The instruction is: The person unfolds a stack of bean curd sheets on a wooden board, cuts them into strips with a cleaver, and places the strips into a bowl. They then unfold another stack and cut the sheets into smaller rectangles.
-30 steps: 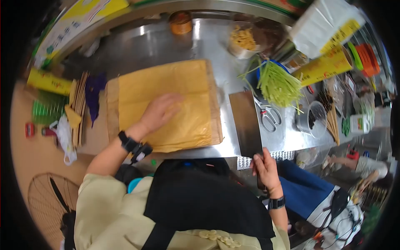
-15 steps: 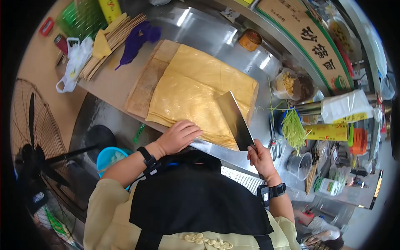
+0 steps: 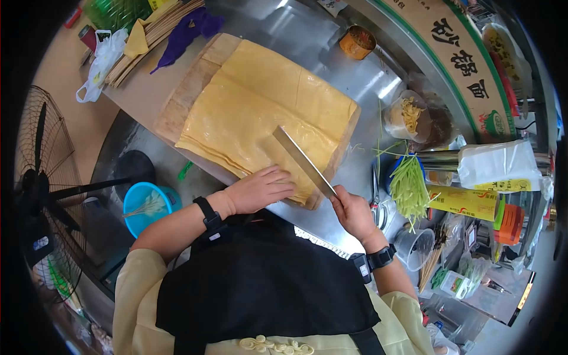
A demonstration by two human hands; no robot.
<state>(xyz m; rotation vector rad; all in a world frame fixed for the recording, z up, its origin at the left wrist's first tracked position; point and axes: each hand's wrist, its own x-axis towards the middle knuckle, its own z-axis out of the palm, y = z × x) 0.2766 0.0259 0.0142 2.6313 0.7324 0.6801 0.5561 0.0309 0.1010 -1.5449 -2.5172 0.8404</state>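
A stack of thin yellow sheets (image 3: 254, 106) lies folded on a wooden board (image 3: 183, 100). My right hand (image 3: 353, 214) is closed round the handle of a cleaver (image 3: 303, 161). Its blade slants up and to the left over the sheets, seen nearly edge-on. My left hand (image 3: 263, 189) rests with its fingers fairly flat on the near edge of the sheets, left of the blade.
A purple cloth (image 3: 188, 29) and thin sticks lie at the back left. A blue bucket (image 3: 148, 207) and a fan (image 3: 44, 195) stand at the left. To the right are scissors (image 3: 381, 210), green stalks (image 3: 409, 183) and a tin (image 3: 357, 42).
The cleaver has moved left over the sheets and turned from showing its broad face to nearly edge-on. My left hand has shifted slightly right. The whole view has shifted a little.
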